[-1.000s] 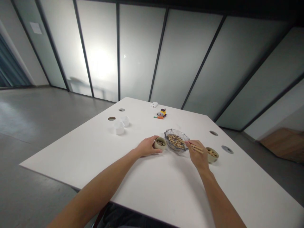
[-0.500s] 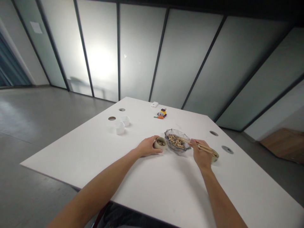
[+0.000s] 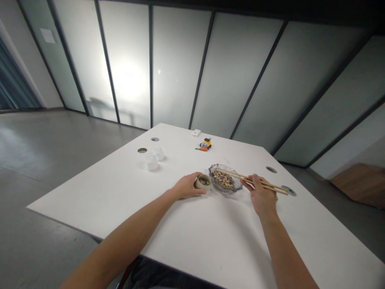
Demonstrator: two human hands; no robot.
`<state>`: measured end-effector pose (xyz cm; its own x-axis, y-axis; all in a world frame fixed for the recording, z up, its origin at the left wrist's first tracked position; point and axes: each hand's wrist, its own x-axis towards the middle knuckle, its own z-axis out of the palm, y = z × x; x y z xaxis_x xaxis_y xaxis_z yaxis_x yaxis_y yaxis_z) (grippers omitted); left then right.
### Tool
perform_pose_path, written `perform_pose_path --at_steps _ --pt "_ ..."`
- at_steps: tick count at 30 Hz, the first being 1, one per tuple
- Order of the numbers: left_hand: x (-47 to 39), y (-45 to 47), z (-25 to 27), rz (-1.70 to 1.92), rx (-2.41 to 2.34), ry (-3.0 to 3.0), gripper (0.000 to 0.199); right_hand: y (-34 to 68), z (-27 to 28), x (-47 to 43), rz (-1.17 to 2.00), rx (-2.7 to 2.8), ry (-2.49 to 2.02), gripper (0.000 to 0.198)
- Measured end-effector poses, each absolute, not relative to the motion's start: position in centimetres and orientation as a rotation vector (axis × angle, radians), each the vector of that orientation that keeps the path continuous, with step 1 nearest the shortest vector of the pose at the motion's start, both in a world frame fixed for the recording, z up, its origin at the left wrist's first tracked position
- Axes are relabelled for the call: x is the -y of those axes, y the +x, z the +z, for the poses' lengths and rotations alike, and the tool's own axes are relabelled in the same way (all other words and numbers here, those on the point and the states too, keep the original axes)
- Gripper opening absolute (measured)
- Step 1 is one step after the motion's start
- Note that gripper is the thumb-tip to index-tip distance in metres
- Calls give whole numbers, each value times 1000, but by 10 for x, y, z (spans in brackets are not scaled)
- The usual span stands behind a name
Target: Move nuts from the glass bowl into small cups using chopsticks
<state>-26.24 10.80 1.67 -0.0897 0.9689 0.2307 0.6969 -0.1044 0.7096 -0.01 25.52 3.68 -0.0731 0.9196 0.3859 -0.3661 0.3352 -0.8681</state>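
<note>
My left hand (image 3: 188,186) is wrapped around a small pale cup (image 3: 201,187) on the table, with dark seeds inside. Just right of the cup stands a clear scalloped glass bowl (image 3: 236,190), holding pale shelled nuts (image 3: 225,180) mixed with dark seeds. A pair of wooden chopsticks (image 3: 238,175) is gripped by my right hand (image 3: 261,196), right of the bowl. Their tips reach over the bowl's far left part, above the nuts. Whether anything is pinched at the tips is too small to tell. Something pale behind my right hand is almost wholly hidden.
On the white table (image 3: 120,192), two translucent containers (image 3: 152,162) stand at the left. Farther back are a yellow toy vehicle (image 3: 206,143), an orange toy carrot (image 3: 203,149) and a white box-like item (image 3: 196,133). Round holes (image 3: 142,150) pierce the tabletop near its sides.
My right hand has shifted right, and the chopsticks have risen out of the nuts to lie flatter above the bowl. A round item beside that hand is now mostly covered. My left hand stays put.
</note>
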Motion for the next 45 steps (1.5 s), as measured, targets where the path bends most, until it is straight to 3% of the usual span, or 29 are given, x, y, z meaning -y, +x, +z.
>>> perform_pose_path --at_steps 12,25,31,38,45 --pt "-106 -262 20 1003 -1828 1850 75 -2 38 -247 1384 1330 -537 30" --pt "-106 -261 20 1013 -1804 1836 73 -5 42 -244 1317 1331 -619 39" --pt "-107 -262 19 1024 -1812 1848 71 2 43 -251 1010 1289 -716 46" --pt "-106 -261 19 1022 -1811 1807 71 13 42 -252 173 1750 -940 63" --pt "-106 -261 18 1036 -1812 1811 69 12 39 -257 31 1933 -827 65"
